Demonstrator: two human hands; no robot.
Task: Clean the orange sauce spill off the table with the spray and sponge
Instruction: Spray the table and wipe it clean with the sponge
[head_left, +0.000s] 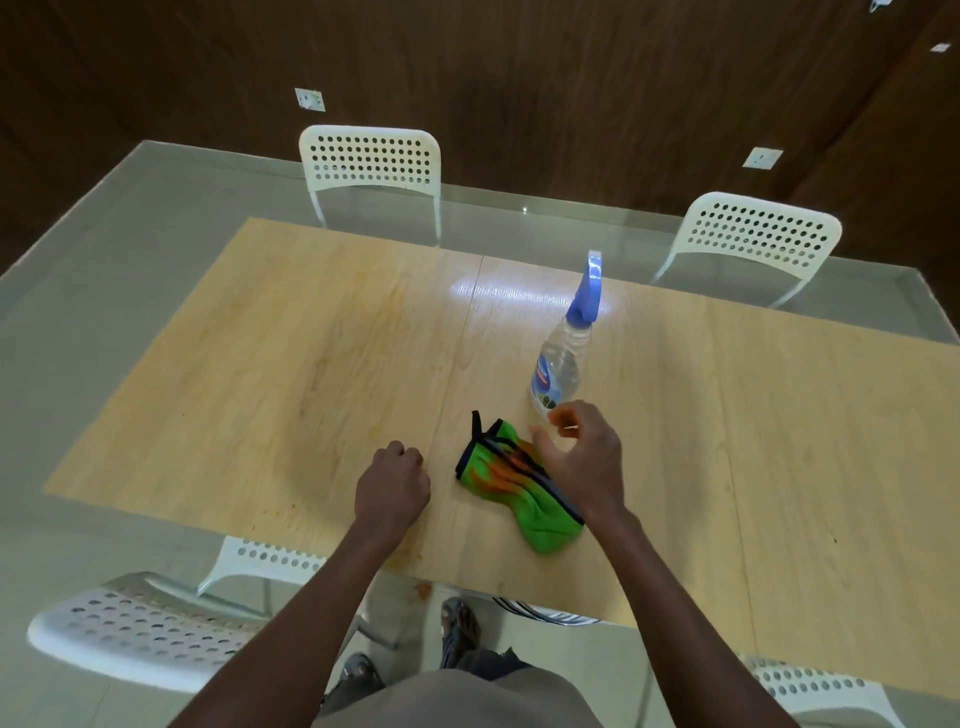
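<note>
I see my left hand (396, 480) resting on the wooden counter (291, 364) near its near edge, fingers curled into a loose fist with nothing in them. My right hand (584, 457) hovers just right of it, fingers spread and relaxed, holding nothing; its fingertips are close to the base of the spray bottle (563, 353), though I cannot tell whether they touch it. The bottle stands upright, clear-bodied with a blue trigger head, just beyond that hand and a little right of the counter's middle. Between my two hands, partly under my right wrist, lies a crumpled green cloth (511, 486) with dark trim, streaked with orange across its middle. A faint orange smear (389, 312) runs across the counter to the far left of the bottle, and a small orange blot (423, 588) shows at the near edge, close to my left forearm. White perforated chairs stand around: two on the far side (371, 166) (753, 239), one near left (140, 623), and another at the near right corner (815, 691).
</note>
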